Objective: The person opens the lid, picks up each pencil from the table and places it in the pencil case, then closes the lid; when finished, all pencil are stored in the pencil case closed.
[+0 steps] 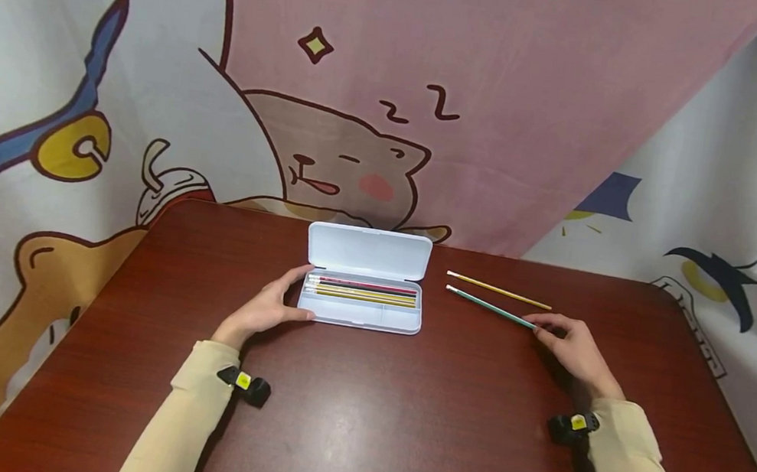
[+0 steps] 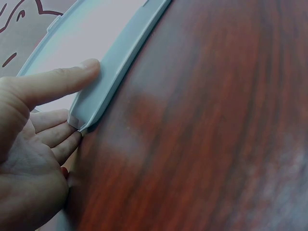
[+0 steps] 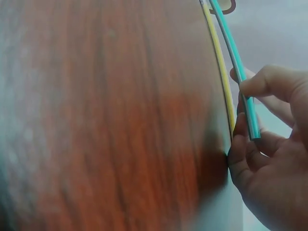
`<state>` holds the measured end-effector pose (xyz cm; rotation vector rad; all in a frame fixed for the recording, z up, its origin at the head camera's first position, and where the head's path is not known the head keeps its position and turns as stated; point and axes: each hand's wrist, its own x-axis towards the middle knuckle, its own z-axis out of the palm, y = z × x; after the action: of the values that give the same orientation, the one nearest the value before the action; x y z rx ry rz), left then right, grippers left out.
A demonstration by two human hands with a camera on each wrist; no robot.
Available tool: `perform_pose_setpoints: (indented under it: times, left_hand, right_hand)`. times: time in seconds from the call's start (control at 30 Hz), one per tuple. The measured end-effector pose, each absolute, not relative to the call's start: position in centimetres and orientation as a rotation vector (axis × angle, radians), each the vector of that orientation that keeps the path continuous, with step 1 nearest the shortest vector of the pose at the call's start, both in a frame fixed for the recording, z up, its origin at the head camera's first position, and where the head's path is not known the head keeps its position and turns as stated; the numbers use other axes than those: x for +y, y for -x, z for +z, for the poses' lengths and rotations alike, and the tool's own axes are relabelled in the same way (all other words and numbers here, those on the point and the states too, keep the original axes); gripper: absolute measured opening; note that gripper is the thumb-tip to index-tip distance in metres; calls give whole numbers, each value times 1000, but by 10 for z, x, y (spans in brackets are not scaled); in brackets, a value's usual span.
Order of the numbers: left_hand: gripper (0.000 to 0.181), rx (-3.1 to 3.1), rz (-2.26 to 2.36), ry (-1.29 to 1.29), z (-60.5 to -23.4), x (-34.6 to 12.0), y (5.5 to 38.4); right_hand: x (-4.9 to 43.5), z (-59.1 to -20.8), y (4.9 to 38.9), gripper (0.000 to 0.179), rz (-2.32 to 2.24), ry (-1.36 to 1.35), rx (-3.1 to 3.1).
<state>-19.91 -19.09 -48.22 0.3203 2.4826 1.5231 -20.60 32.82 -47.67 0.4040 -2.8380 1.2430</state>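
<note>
A white pencil case (image 1: 348,324) lies with its lid raised; several pencils (image 1: 366,291) in red, black and yellow lie in its back compartment, their white ends to the left. My left hand (image 1: 265,307) holds the case's left end, its thumb over the front rim. In the left wrist view the other fingers (image 2: 57,137) touch the outside of the corner. On the right, my right hand (image 1: 571,347) pinches a green pencil (image 3: 236,55) near its right end, between thumb and fingers. Just behind it a yellow pencil (image 1: 501,289) lies on the table.
The dark red wooden table (image 1: 345,417) reaches back to a printed cloth (image 1: 502,110) with cartoon animals. Two small front compartments of the case hold nothing visible. Each wrist wears a small black camera on a strap.
</note>
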Motion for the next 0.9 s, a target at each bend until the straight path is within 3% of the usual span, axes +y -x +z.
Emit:
perform_pose_setpoints:
  times: [0.27, 0.6, 0.9]
  left_hand:
    - [89, 2486, 1529, -322, -483, -191, 199]
    - [90, 2490, 1533, -335, -484, -191, 200]
    - [90, 2478, 1546, -323, -484, -191, 199]
  right_hand:
    - [318, -473, 203, 20, 1352, -429, -2810]
    - [284, -436, 189, 21, 1365, -520, -2797]
    - [276, -437, 192, 20, 1402, -555, -2742]
